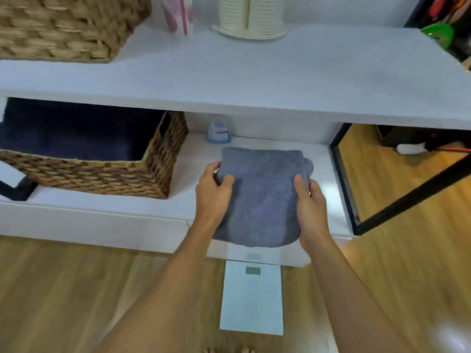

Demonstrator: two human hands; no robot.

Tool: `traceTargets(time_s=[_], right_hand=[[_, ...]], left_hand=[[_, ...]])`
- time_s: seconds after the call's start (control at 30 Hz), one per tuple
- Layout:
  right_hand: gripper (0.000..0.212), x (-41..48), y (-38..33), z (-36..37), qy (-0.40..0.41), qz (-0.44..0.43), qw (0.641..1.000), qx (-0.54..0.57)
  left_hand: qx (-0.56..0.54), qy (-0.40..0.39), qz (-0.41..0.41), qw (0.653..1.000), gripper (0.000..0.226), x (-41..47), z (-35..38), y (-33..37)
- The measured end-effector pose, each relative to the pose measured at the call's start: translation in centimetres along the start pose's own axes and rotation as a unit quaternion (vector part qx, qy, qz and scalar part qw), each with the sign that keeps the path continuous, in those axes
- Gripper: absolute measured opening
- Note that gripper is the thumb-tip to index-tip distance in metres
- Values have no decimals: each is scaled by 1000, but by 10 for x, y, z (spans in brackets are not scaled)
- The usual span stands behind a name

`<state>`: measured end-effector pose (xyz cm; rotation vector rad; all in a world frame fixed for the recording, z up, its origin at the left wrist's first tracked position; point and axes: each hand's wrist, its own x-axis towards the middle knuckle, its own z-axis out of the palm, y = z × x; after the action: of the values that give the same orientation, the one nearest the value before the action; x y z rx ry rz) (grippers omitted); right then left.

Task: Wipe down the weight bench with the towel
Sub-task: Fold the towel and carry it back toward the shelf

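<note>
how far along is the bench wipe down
Only at the start. Nothing looks wiped, and no weight bench is in view. In hand: the left hand and right hand grip the folded grey towel at the lower shelf. Left: carrying it to the bench and wiping.

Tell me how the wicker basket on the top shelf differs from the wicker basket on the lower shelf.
The upper wicker basket sits on the top shelf, cut off by the frame edge, so its inside is hidden; the lower wicker basket sits on the lower shelf, left of the grey towel both hands hold. The lower one shows dark fabric inside and a handle cut-out in its side; none shows on the upper one. Both are brown, woven and box-shaped.
</note>
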<state>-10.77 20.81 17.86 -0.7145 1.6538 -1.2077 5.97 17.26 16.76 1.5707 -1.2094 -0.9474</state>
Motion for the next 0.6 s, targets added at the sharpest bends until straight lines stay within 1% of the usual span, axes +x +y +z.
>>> traceTargets(time_s=[0.1,0.2,0.3,0.4,0.47,0.57,0.6], right_hand=[[18,57,22,13,23,14,1000,5],[19,115,52,19,20,11,1000,-7],[24,172,78,25,7,-8,999,-40],[32,228,94,36,18,-17,998,-65],[38,260,95,47,38,-34,993,-105],[47,298,87,61,70,-72,983,-156],[50,306,85,65,75,-89,975,-189]], left_hand=[[2,-8,7,1000,31,48,31,-31],[4,-11,13,1000,34,87,63,-73],[10,-32,10,999,40,126,90,-114],[27,-76,2,997,51,173,113,-142],[60,-105,14,993,57,204,126,-148],[78,-119,37,989,61,244,139,-144],[92,-119,52,987,63,252,142,-144]])
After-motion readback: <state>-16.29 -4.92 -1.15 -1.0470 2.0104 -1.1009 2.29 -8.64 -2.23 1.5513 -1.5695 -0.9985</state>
